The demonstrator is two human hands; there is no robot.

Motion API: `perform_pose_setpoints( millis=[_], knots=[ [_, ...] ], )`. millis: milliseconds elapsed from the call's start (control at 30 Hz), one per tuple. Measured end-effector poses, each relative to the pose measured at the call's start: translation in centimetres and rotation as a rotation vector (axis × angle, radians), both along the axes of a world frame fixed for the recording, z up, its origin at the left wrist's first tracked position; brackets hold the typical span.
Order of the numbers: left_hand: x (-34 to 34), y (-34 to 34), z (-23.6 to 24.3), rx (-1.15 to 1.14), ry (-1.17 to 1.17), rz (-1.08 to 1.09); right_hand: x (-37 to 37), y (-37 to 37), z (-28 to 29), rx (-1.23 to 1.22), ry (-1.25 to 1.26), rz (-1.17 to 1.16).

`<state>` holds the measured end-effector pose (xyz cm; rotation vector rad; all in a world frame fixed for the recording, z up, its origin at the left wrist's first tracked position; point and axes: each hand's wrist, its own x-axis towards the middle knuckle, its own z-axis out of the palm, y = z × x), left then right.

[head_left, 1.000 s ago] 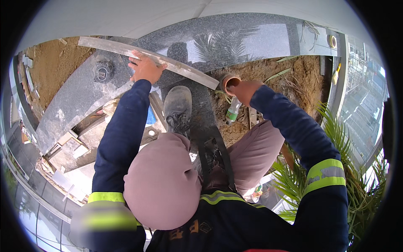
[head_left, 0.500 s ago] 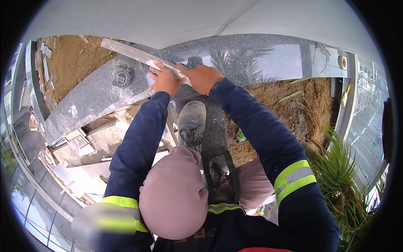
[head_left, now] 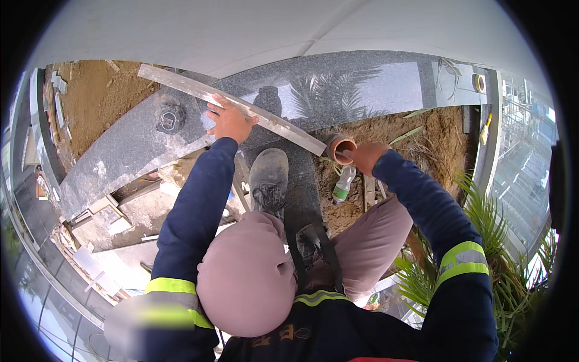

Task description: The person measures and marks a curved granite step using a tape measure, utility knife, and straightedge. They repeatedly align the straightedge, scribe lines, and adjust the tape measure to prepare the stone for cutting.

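Two bare hands, two things in play. Left hand (head_left: 232, 122): fingers spread, laid on the bar (head_left: 181, 85) near its middle, not visibly wrapped round it. Right hand (head_left: 369, 157): at the mouth of the cup (head_left: 333, 146); fingertips dip inside, so can't tell if they pinch the rim or something within.

Bar lies slantwise over the dark slab (head_left: 368, 93), far end up-left, near end just beside the cup. Cup is tilted, mouth toward the right hand, at the soil's edge.

Handling, my read: bar long, stiff, moderate weight; a smooth face could slip on polished slab. Hold near mid-length, or one hand toward each end to stop it swinging. Cup looks light, rigid, maybe brittle; grip the outer wall, not just the lip.

Further out: bottle (head_left: 344, 184) on the soil (head_left: 443, 139) below the cup, boot (head_left: 269, 178) below the bar, tape roll (head_left: 479, 83) far right.
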<state>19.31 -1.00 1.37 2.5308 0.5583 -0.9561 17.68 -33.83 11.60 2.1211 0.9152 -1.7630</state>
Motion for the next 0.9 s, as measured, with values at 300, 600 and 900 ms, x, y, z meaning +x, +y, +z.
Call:
perform_pose_setpoints(
  millis=[300,600,900],
  knots=[
    [-0.4,0.6,-0.3,0.016,-0.006,0.024,7.3,15.5,-0.4,0.516,-0.434,-0.310],
    [-0.6,1.1,-0.6,0.035,-0.031,0.006,7.4,19.9,-5.1,0.563,-0.392,-0.295],
    [-0.2,0.2,0.2,0.018,-0.002,0.013,1.2,5.1,0.0,0.149,-0.223,-0.169]
  ],
)
